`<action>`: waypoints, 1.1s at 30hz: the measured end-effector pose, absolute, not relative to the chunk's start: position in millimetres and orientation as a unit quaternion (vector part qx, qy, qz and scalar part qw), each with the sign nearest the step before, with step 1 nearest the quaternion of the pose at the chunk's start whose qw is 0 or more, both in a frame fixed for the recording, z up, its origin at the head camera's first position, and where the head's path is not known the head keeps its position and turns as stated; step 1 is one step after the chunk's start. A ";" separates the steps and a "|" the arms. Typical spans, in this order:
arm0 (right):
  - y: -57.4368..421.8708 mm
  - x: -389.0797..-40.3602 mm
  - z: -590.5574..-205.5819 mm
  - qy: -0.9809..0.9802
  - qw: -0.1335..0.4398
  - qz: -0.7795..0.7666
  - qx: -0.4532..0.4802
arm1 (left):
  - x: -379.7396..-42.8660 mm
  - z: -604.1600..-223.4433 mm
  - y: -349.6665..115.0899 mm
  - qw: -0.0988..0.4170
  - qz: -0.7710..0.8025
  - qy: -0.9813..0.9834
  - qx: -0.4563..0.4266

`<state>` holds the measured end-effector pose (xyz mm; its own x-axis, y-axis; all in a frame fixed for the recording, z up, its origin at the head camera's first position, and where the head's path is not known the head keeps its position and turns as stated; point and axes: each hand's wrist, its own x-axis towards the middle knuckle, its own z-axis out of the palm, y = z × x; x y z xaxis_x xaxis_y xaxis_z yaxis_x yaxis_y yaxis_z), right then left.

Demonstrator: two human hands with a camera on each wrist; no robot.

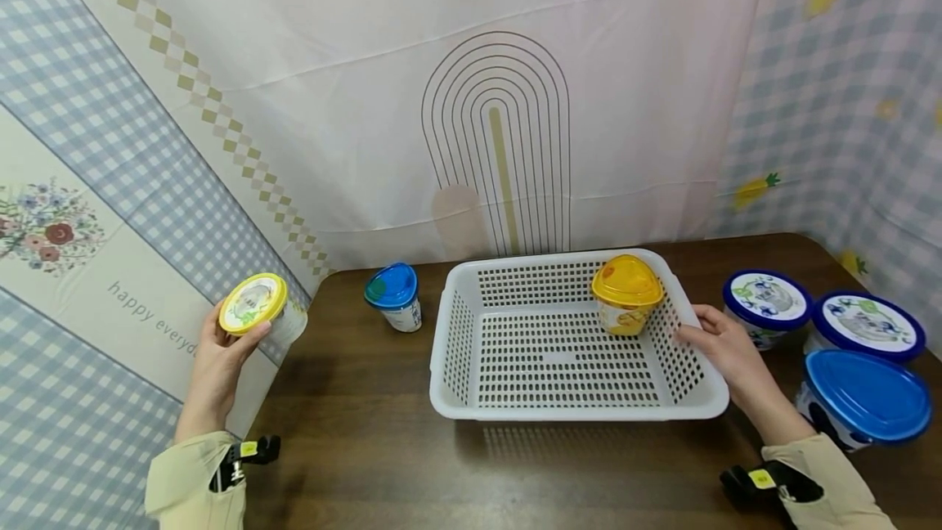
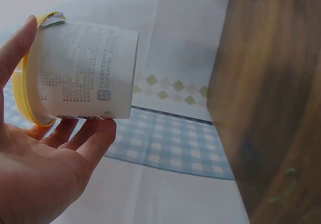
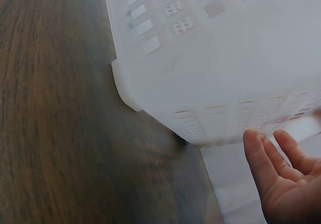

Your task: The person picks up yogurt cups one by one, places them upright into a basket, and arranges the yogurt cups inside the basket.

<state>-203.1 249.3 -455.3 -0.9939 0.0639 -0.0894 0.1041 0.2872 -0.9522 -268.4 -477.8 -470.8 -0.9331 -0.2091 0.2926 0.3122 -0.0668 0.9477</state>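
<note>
In the head view my left hand (image 1: 224, 362) grips a white tub with a round yellow lid (image 1: 253, 303), raised off the table's left side. The left wrist view shows this tub's printed wall (image 2: 85, 71) lying sideways, with the thumb at the lid and fingers under the wall. At its right end, my right hand (image 1: 728, 350) holds the rim of a white perforated plastic basket (image 1: 559, 414). Inside the basket, against that end, stands a yellow tub with a rounded triangular lid (image 1: 627, 283). Outside it, to the left, is a similar blue-lidded tub (image 1: 393, 289).
On the right of the brown wooden table (image 1: 353, 432) stand two tubs with dark blue rims, one round tub (image 1: 769, 301) and another (image 1: 868, 324), plus a larger blue-lidded tub (image 1: 867, 395). Patterned cloth (image 1: 368, 145) hangs behind and at the sides.
</note>
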 end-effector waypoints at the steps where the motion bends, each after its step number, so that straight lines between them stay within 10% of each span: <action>1: 249.4 -202.9 -455.2 0.802 0.017 -0.595 0.052 | -269.9 -469.0 -476.9 0.181 -0.730 -0.658 -0.039; 15: 248.6 -202.0 -453.5 0.806 0.014 -0.590 0.055 | -229.0 -364.9 -378.7 0.154 -0.716 -0.677 -0.070; 33: 247.6 -201.4 -452.3 0.800 0.019 -0.597 0.057 | -250.0 -343.6 -317.2 0.096 -0.691 -0.709 -0.102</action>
<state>-201.4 247.6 -452.3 -0.9928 0.0691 -0.0978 0.1134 0.2805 -0.9531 -250.0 -317.2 -343.6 -0.9610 0.0122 0.2762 0.2764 0.0241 0.9607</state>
